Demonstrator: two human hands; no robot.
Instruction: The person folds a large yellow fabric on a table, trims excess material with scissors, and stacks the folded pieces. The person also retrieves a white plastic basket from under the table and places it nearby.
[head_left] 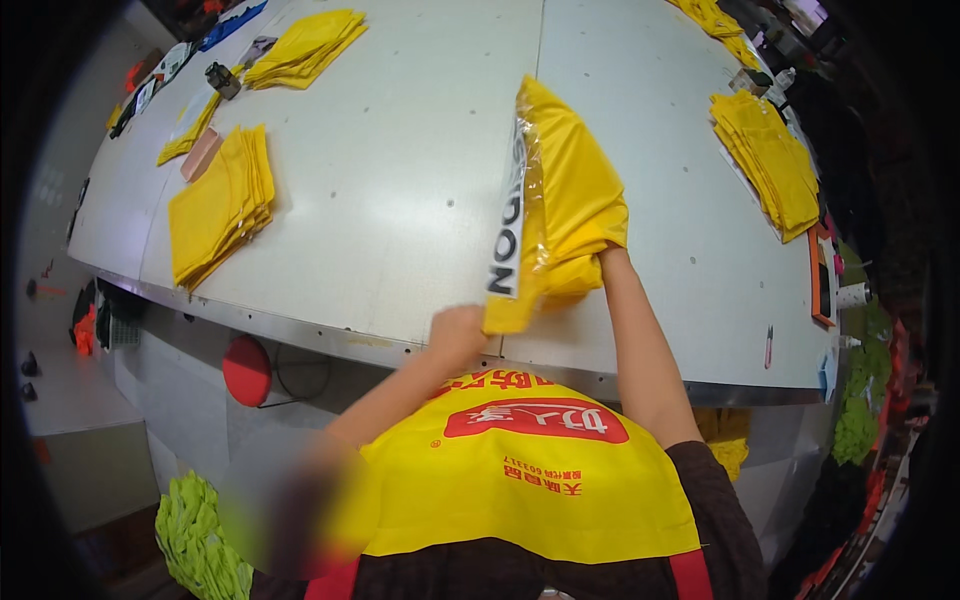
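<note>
A folded yellow cloth piece (580,180) is held over the table near its front edge, slanting up and away from me. Along its left side runs a shiny clear plastic strip over a white band (508,235) with dark lettering. My left hand (458,332) is closed at the near left corner of the cloth, its fingertips partly blurred. From the right, my right hand (612,255) goes in under the folds, so its fingers are hidden and I cannot see how they are placed.
Stacks of folded yellow cloth lie at left (222,205), far left (305,48) and right (768,165) of the table (400,150). A dark jar (222,80) stands at far left. An orange-edged box (822,275) and a small pen-like tool (769,347) lie at right. A red stool (246,370) stands below.
</note>
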